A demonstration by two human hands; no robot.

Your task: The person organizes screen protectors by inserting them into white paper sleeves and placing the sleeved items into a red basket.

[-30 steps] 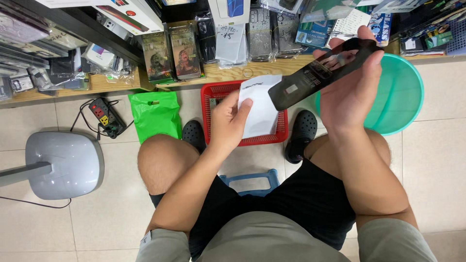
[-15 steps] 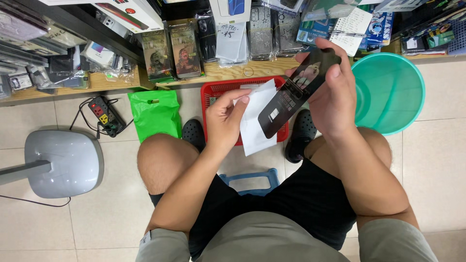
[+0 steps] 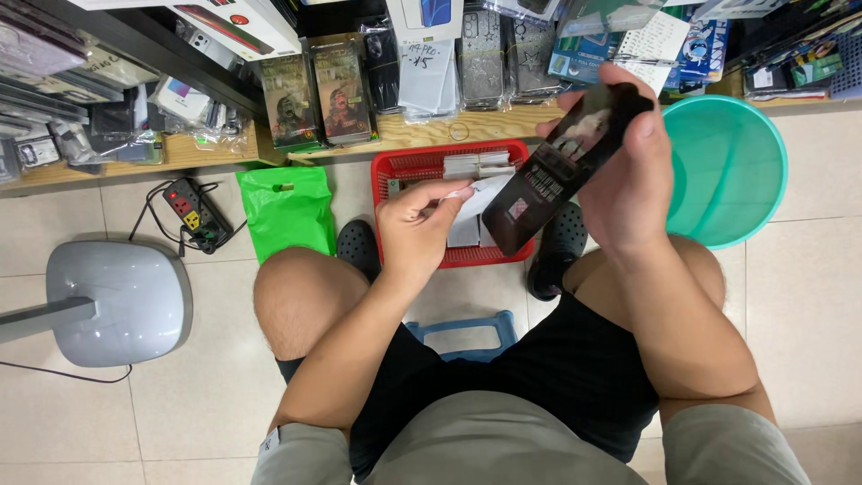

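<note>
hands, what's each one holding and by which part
Right hand grips the long black package around its upper end. Left hand pinches the white sheet at its left edge.

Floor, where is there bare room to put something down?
Bare tile lies right of the right knee, below the teal tub. More lies between the grey fan base and the left knee. The wooden shelf is crowded with packets, and the red basket holds white packets.

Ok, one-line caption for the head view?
Seated person's right hand holds a black flat package while left hand pinches a white sleeve above a red basket.
</note>
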